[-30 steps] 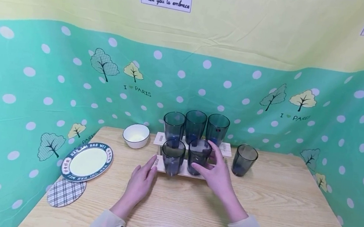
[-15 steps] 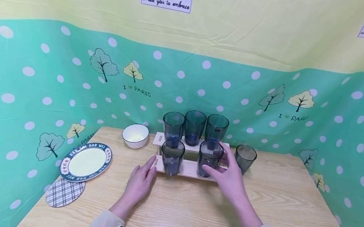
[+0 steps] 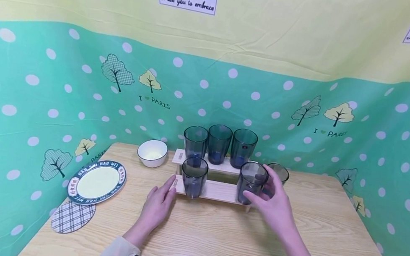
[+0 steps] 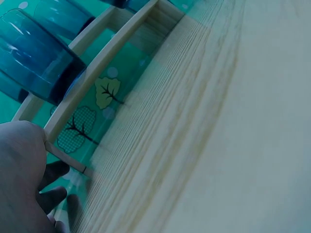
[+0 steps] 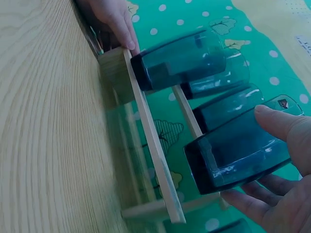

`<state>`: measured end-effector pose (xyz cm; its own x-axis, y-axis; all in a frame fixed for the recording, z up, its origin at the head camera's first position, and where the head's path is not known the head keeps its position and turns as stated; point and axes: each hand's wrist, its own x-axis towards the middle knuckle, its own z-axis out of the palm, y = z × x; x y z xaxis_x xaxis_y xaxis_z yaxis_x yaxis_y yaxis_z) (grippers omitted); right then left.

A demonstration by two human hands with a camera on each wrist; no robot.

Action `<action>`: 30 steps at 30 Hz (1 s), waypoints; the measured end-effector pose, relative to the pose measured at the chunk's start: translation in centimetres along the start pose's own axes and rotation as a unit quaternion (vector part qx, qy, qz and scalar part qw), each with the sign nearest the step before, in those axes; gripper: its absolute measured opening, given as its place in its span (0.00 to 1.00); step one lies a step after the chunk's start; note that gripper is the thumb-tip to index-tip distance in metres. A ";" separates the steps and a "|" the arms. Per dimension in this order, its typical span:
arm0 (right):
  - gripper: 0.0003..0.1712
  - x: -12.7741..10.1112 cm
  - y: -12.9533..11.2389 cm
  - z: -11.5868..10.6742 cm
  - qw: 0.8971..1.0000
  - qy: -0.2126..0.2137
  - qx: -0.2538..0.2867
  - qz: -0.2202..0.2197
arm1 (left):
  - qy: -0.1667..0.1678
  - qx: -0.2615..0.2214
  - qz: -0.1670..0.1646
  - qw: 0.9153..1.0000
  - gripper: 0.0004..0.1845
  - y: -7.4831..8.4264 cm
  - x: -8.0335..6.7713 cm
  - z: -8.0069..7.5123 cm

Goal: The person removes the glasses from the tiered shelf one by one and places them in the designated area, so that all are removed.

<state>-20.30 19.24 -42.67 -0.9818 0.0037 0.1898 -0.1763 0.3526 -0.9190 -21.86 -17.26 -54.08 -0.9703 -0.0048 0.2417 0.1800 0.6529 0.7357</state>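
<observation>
A right hand [image 3: 276,207] pinched a dark glass [image 3: 250,180] between thumb and fingers over the right front of a wooden rack [image 3: 220,192]; the left hand [image 3: 156,206], fingers loosely extended, touched its left end, near a second glass [image 3: 194,179], while three more glasses [image 3: 219,144] stood behind

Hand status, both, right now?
Left hand: open, touching the left end of the rack.
Right hand: closed round a glass, holding it.
</observation>
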 end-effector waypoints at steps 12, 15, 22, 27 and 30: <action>0.61 -1.1 1.3 -3.8 1.000 0.024 -0.019 0.000 | 0.001 -0.003 0.005 1.000 0.28 -0.1 -0.2 0.0; 0.61 -1.3 1.7 -4.8 0.999 0.034 -0.035 0.001 | 0.002 -0.003 0.009 1.000 0.29 -0.1 -0.1 0.0; 0.61 -1.2 2.6 -6.9 0.996 0.063 -0.064 -0.011 | -0.004 -0.003 0.005 1.000 0.29 -0.2 0.2 -0.1; 0.63 -1.1 3.2 -8.4 0.992 0.082 -0.093 0.009 | -0.001 0.002 0.010 1.000 0.29 -0.2 0.2 -0.1; 0.64 -0.9 3.5 -9.1 0.989 0.094 -0.111 0.025 | 0.000 0.004 0.013 1.000 0.29 -0.2 0.2 -0.1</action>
<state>-19.35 29.03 -42.93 -0.9549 0.1924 0.2262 -0.0881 0.5437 -0.8347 -22.07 -17.43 -54.11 -0.9654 0.0118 0.2605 0.2036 0.6584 0.7247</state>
